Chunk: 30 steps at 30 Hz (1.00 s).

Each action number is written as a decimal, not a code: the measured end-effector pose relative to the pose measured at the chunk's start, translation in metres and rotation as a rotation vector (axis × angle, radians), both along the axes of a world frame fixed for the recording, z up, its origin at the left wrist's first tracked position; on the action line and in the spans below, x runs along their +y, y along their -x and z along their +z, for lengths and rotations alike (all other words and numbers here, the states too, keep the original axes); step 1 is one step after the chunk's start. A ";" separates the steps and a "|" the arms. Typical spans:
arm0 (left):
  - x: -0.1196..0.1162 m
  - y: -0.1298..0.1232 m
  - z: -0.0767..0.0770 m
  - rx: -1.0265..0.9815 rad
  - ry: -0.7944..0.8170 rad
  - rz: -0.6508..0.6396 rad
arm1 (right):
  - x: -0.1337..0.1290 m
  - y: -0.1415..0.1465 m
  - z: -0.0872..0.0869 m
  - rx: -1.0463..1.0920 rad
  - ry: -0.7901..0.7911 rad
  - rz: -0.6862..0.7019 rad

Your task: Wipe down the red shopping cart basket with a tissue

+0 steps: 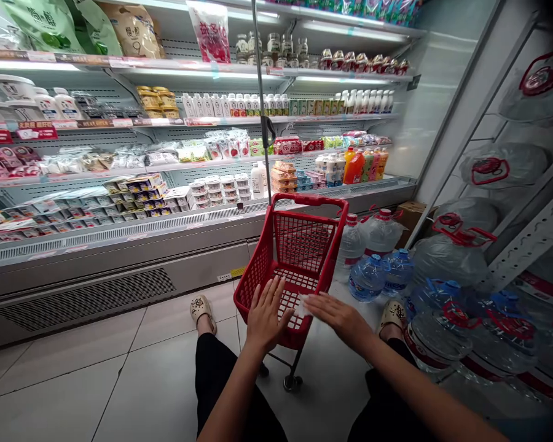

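My left hand [268, 314] is stretched out flat above the near side of a small red shopping cart [304, 202], fingers extended and holding nothing. To its right, my right hand [341, 316] has its fingers pressed together. A crumpled white piece, like a tissue [303, 305], shows at its fingertips over the cart's rim. The cart's basket has red lattice walls and nothing visible lies in it. Its handle is on the far side, by the fridge.
An open-front fridge [212, 239] with dairy, drinks and pouches spans the back, with a glass door handle [267, 131] above the cart. Large water bottles [368, 276] crowd the floor at right, beside a metal rack [529, 239]. My feet [203, 311] stand either side of the cart.
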<state>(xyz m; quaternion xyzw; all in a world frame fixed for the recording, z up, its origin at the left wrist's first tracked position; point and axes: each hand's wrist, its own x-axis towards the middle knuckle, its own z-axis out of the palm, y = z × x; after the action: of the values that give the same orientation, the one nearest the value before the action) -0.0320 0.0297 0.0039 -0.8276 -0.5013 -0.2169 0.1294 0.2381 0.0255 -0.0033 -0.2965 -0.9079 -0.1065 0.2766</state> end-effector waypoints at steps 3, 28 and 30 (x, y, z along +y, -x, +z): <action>0.003 0.007 0.004 -0.016 -0.005 0.047 | 0.022 -0.006 0.000 0.050 -0.025 -0.101; -0.003 -0.010 0.002 -0.038 0.032 0.043 | 0.023 -0.014 0.001 0.115 -0.050 -0.275; -0.006 -0.018 0.002 -0.033 0.044 0.013 | 0.025 -0.003 0.012 0.177 -0.023 -0.278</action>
<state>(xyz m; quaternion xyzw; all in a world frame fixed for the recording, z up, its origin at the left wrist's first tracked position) -0.0135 0.0242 0.0055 -0.8231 -0.5136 -0.2187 0.1043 0.2412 0.0506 0.0090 -0.4243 -0.8289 -0.1277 0.3415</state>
